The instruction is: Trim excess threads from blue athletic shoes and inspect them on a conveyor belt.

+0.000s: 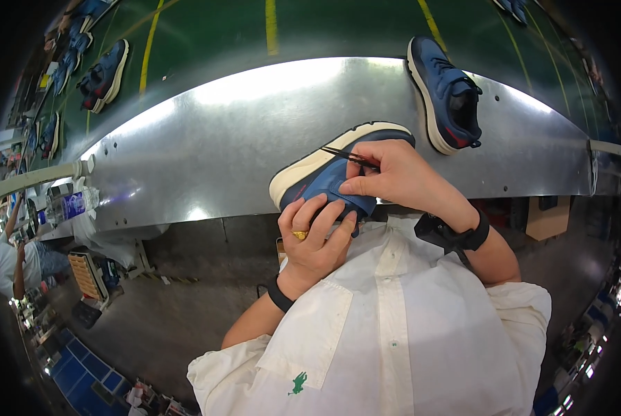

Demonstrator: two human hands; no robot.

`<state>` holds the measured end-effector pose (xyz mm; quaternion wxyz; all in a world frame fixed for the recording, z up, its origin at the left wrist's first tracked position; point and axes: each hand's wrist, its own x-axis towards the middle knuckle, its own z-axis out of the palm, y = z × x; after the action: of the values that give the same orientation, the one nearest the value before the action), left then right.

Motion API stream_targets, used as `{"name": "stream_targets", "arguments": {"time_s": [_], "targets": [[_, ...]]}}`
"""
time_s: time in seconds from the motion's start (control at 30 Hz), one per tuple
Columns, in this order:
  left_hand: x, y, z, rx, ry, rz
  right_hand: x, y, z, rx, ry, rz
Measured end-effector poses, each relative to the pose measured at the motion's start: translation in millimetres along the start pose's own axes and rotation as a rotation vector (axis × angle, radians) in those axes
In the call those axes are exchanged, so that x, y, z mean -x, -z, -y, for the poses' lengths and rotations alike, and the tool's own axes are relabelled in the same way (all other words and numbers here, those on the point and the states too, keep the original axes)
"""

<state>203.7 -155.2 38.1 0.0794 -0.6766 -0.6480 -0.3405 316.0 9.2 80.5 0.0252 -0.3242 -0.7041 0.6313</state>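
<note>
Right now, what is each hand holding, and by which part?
The left hand holds the blue shoe by its upper; the right hand pinches dark tweezers by the end away from their points.

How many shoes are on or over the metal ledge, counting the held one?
2: the held shoe, in the left hand; a second shoe to its right, toe reaching over the green belt. None appears hidden there.

Left fingers (328,216) holding blue shoe (321,182), right fingers (377,150) gripping tweezers (350,157) — metal ledge (185,159)
</note>
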Motion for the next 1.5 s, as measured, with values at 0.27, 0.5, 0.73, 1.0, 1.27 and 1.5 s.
{"name": "stream_targets", "arguments": {"time_s": [0.27,0.5,0.73,1.0,1.27,1.5], "targets": [[-34,-2,31,0.076,0.249,-0.067,27,9,-11,0.094,0.256,-0.563],[-52,17,48,-0.160,0.435,-0.137,64,84,-62,0.430,0.354,-0.955],[-66,54,67,-0.114,0.194,-0.388,36,81,-120,0.294,0.322,-0.776],[-82,217,36,-0.211,-0.326,-0.971,22,84,-141,0.211,0.304,-0.799],[-88,254,-49,-0.151,-0.707,-1.339,11,80,-130,0.176,0.253,-0.789],[-64,256,-40,0.021,-0.544,-1.203,16,83,-128,0.210,0.254,-0.775]]}}
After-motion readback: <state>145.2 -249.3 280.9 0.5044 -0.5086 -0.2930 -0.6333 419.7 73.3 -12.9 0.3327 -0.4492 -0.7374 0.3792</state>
